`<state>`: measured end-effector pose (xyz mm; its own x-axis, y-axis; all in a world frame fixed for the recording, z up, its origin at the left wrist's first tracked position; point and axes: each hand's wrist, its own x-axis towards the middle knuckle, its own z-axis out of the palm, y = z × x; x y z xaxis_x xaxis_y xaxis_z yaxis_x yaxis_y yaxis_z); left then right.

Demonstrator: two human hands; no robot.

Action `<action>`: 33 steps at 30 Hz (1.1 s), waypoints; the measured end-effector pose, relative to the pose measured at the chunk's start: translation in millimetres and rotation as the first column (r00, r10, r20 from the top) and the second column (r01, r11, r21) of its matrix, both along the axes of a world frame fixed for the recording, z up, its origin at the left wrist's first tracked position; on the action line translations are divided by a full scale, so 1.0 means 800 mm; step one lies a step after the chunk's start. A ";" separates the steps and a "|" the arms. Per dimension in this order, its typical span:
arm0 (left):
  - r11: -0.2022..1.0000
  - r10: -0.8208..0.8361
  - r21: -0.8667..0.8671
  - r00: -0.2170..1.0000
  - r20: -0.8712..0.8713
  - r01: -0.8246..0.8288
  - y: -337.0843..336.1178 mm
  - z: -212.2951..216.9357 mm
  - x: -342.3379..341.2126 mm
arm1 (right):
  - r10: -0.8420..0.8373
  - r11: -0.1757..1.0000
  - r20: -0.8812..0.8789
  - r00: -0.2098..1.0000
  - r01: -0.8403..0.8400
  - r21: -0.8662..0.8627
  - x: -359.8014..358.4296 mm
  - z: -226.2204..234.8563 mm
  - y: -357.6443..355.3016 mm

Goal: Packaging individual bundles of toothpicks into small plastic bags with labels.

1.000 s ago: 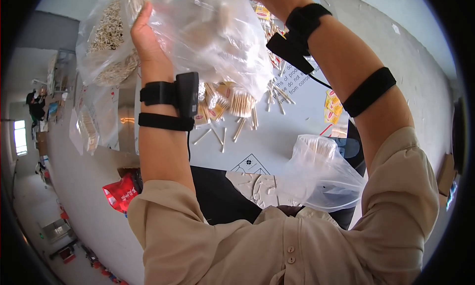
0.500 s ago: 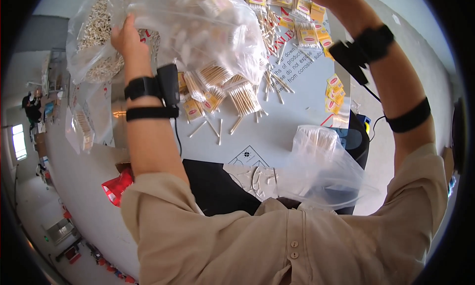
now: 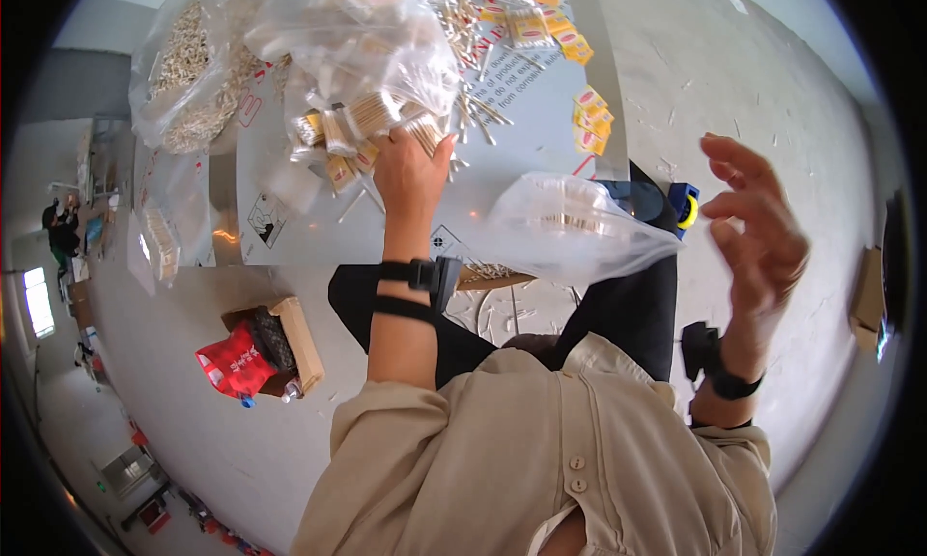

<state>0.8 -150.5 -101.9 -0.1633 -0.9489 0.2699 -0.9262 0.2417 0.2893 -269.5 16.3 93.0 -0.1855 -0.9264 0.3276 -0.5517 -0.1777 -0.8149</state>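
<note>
Over the table [image 3: 319,218], the left hand [image 3: 410,175] grips the bottom of a big clear bag [image 3: 357,49] full of thin sticks. The bag sits on the table above the hand. Bundles of sticks [image 3: 362,122] press against the fingers. The right hand [image 3: 758,228] is out to the side, open, holding nothing. Between the hands lies a smaller clear bag [image 3: 570,228] at the table's edge. Yellow packets [image 3: 591,117] lie near it. A cardboard box [image 3: 290,339] with a red bag [image 3: 237,363] sits on the floor.
</note>
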 end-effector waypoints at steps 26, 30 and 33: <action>0.739 -0.290 -0.111 0.165 -0.943 0.665 0.118 0.238 -0.012 | -0.105 0.928 -0.470 0.876 0.256 0.269 0.042 -0.017 0.016; 0.654 -0.469 0.037 0.443 -0.764 0.756 0.147 0.224 -0.039 | -0.085 0.955 -0.421 0.903 0.194 0.223 0.037 -0.024 0.019; 0.734 -0.572 0.175 0.736 -0.362 0.657 0.151 0.224 -0.064 | -0.098 0.980 -0.331 0.938 0.149 0.134 0.037 -0.033 0.017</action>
